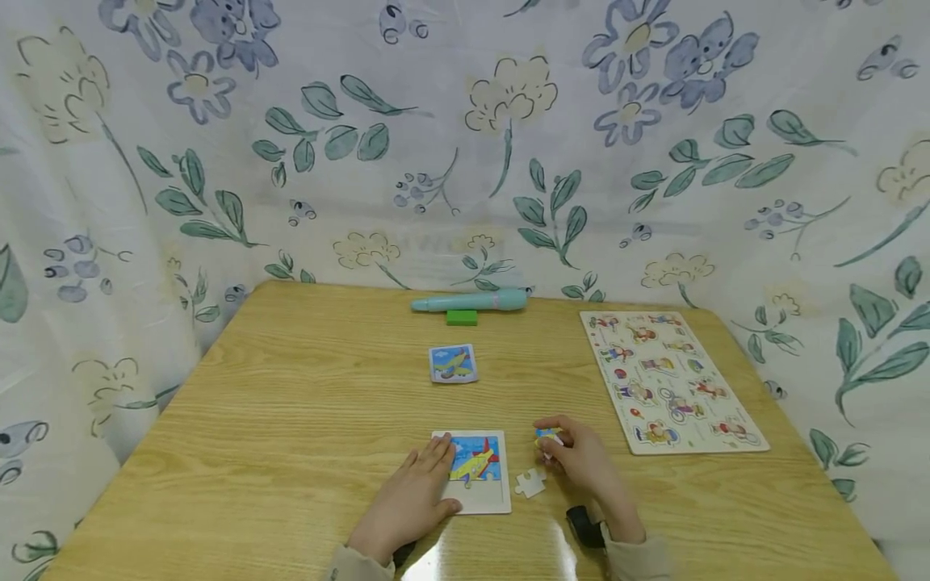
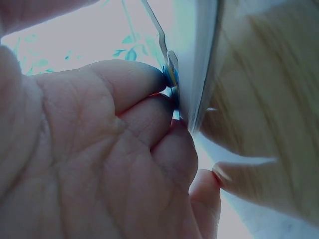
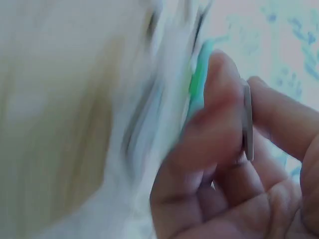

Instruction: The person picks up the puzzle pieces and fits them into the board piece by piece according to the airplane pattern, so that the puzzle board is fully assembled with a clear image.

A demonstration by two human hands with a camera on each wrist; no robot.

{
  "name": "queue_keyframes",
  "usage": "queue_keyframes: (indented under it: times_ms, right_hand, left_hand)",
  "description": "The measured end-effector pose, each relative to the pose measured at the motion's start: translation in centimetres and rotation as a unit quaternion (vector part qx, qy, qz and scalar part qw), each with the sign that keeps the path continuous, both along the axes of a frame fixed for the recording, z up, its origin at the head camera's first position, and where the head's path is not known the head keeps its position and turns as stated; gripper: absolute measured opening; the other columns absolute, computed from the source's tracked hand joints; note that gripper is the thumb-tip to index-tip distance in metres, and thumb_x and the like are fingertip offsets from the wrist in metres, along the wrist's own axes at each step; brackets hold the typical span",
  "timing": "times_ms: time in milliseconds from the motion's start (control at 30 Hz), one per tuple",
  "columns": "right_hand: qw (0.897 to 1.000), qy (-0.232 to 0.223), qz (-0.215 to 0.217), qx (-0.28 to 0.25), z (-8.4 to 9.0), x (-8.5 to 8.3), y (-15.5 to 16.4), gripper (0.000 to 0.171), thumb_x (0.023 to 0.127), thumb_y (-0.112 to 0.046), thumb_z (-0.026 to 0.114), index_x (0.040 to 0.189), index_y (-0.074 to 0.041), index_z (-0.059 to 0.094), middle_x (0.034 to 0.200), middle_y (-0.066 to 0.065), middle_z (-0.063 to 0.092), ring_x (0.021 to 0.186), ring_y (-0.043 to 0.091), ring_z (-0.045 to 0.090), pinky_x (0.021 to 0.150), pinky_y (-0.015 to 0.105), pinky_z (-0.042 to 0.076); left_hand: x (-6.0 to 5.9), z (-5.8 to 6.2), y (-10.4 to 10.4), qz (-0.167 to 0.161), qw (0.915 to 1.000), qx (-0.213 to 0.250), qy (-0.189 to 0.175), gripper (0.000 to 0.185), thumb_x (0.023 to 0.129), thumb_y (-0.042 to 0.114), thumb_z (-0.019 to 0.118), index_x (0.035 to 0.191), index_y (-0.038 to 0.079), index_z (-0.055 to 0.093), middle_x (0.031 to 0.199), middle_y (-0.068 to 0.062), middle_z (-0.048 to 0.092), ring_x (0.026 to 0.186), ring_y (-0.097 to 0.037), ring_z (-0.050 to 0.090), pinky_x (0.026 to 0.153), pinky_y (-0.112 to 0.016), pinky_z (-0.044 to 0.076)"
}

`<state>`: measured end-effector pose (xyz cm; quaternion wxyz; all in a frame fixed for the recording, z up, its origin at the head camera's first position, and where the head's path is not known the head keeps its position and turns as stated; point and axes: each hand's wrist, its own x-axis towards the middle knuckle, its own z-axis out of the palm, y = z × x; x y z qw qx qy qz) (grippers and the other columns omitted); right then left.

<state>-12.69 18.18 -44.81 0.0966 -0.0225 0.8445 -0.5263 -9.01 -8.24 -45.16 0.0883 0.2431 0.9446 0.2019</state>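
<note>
The left hand (image 1: pixel 410 502) is lying flat, fingers extended, over the puzzle tray (image 1: pixel 485 499), whose yellow plane (image 1: pixel 476 465) is slanting, nose lower-left. Right of it, the right hand (image 1: pixel 584 461) is pinching a puzzle piece (image 1: pixel 547 433), standing nearly vertical in the wrist view. A white piece (image 1: pixel 532 482) is lying between, on the tabletop (image 1: pixel 291 403).

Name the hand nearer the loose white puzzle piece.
Right: the right hand is just right of the white piece; the left hand rests on the puzzle tray, farther left.
</note>
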Motion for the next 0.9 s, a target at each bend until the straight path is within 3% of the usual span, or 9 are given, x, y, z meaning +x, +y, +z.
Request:
queue_keyframes:
  times_ms: [100,233,367,467,667,900]
  right_hand:
    - [1.000,-0.016,0.016,-0.017,0.0,0.3,-1.4,0.021,0.088,-0.014,0.061,0.106,-0.003,0.059,0.072,0.006,0.062,0.055,0.013,0.049,0.045,0.019,0.038]
    - [0.998,-0.011,0.042,-0.036,-0.3,0.5,-3.3,0.021,0.083,-0.015,0.067,0.094,-0.001,0.057,0.071,0.004,0.060,0.060,0.013,0.054,0.048,0.021,0.045]
    - [0.994,-0.006,0.079,-0.071,-0.1,1.0,-4.9,0.022,0.081,-0.012,0.069,0.094,0.003,0.057,0.075,0.006,0.058,0.063,0.013,0.056,0.051,0.024,0.051]
    - [0.993,-0.009,0.089,-0.083,0.4,1.4,-5.7,0.020,0.080,-0.005,0.069,0.092,0.005,0.057,0.074,0.006,0.055,0.060,0.012,0.052,0.049,0.021,0.049]
    - [0.996,0.000,0.081,-0.042,0.1,1.7,-6.3,0.016,0.076,-0.002,0.071,0.081,0.003,0.057,0.069,0.004,0.055,0.054,0.008,0.043,0.044,0.016,0.035]
    - [0.997,0.017,0.076,-0.006,-0.7,1.6,-6.3,0.023,0.071,-0.009,0.077,0.082,-0.002,0.058,0.075,0.002,0.056,0.063,0.011,0.048,0.051,0.018,0.040]
  left_hand:
    - [0.0,0.1,-0.1,0.000,1.0000,-0.002,0.001,0.075,0.083,0.039,0.062,0.138,-0.004,0.035,0.148,-0.016,0.024,0.136,-0.032,0.023,0.109,-0.052,0.020]
    - [-0.2,0.2,-0.2,-0.001,0.9998,-0.009,0.015,0.074,0.083,0.039,0.062,0.138,-0.004,0.035,0.147,-0.017,0.026,0.136,-0.031,0.024,0.110,-0.051,0.021]
    - [-0.4,0.2,-0.1,-0.001,0.9998,-0.009,0.020,0.074,0.084,0.039,0.061,0.139,-0.003,0.034,0.147,-0.016,0.027,0.136,-0.030,0.023,0.110,-0.049,0.020]
    - [-0.4,0.2,-0.1,0.001,0.9999,-0.008,0.010,0.074,0.084,0.040,0.061,0.139,-0.002,0.034,0.149,-0.015,0.025,0.137,-0.029,0.022,0.111,-0.049,0.019]
    - [-0.3,0.3,-0.1,-0.001,0.9999,-0.009,0.007,0.074,0.083,0.040,0.061,0.138,-0.002,0.035,0.148,-0.015,0.025,0.137,-0.029,0.022,0.111,-0.049,0.019]
    - [-0.2,-0.1,-0.1,0.001,0.9999,-0.010,-0.003,0.074,0.084,0.041,0.061,0.139,-0.002,0.035,0.148,-0.014,0.025,0.137,-0.028,0.022,0.111,-0.049,0.019]
